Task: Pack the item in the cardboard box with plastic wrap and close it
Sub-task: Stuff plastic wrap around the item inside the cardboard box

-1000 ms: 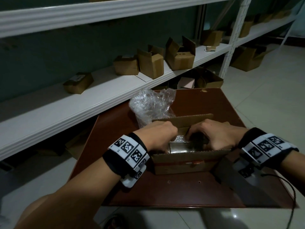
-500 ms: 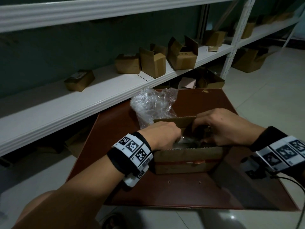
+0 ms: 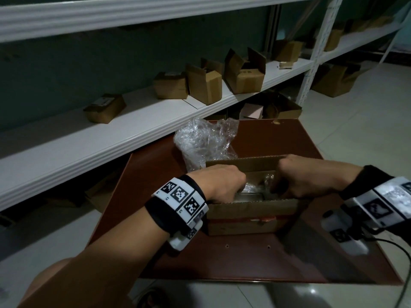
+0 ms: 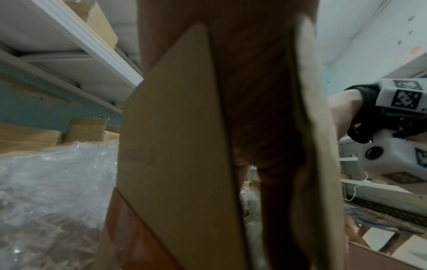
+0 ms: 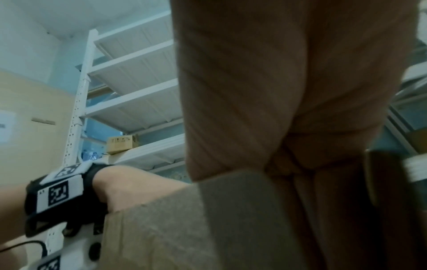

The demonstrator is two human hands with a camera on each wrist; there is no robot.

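Head view: an open cardboard box [image 3: 251,215] is seen on the table [image 3: 233,261], with both hands reaching into it. The left hand [image 3: 219,183] is curled at the box's left end and the right hand [image 3: 304,178] at its right end; what either grip closes on cannot be told. Between the two grips something wrapped in clear plastic [image 3: 255,187] lies inside the box. Beyond the left grip, crumpled plastic wrap [image 3: 204,141] rests on the table behind the box.
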